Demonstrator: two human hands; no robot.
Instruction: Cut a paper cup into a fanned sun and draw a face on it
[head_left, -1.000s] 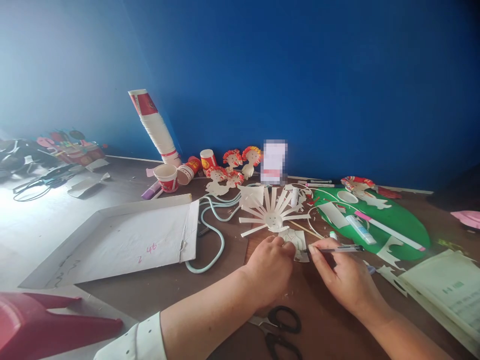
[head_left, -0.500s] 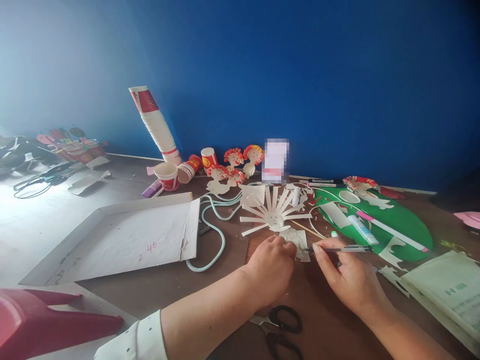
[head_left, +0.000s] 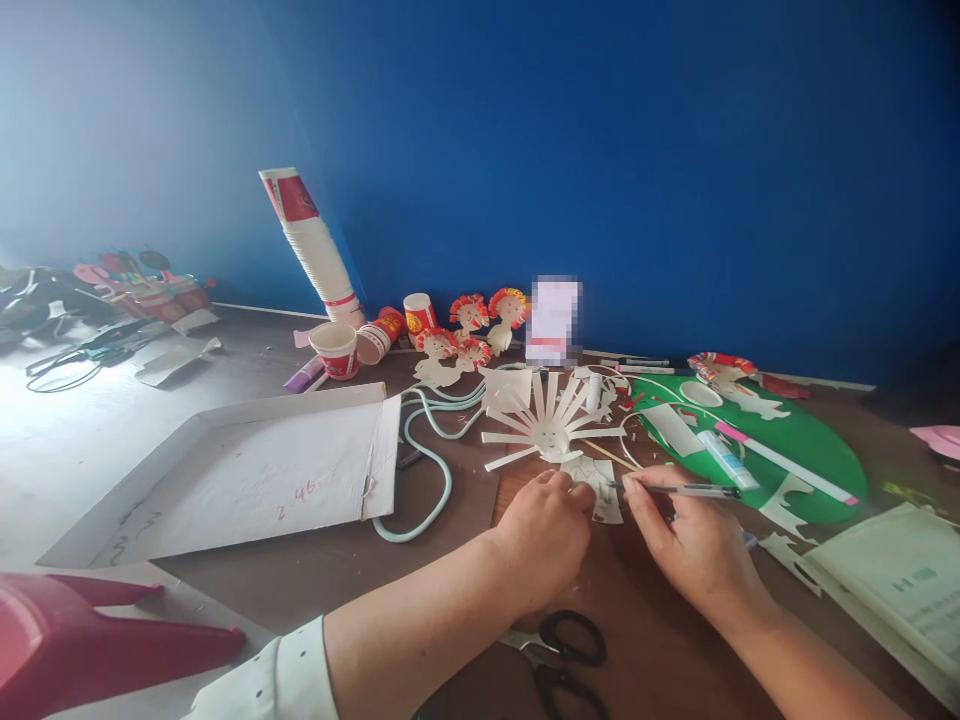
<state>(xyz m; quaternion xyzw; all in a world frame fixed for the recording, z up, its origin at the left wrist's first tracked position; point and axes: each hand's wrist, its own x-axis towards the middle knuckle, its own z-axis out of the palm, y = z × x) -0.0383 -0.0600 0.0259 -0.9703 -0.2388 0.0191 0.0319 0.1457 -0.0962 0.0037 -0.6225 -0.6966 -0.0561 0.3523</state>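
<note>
A pen [head_left: 697, 490] is held in my right hand [head_left: 701, 555], its tip at a small piece of white paper [head_left: 606, 495] with drawn lines. My left hand [head_left: 544, 530], fingers curled, holds the near left edge of that paper on the table; its fingertips are partly hidden. Just beyond lies a cut paper cup [head_left: 550, 436] with its strips spread out like rays and a small face drawn on its base. Black-handled scissors [head_left: 571, 638] lie below my left hand.
A green oval mat [head_left: 832, 465] at right carries a glue stick [head_left: 727, 460], a pink-capped marker [head_left: 787, 463] and paper scraps. A white box lid [head_left: 247, 470] and a pale cable [head_left: 448, 490] lie left. Paper-cup lion figures [head_left: 507, 315] and a leaning cup stack [head_left: 319, 260] stand behind.
My right hand and the pen have shifted slightly up and left over the paper, the pen now lying flatter. My left hand has stayed almost in place.
</note>
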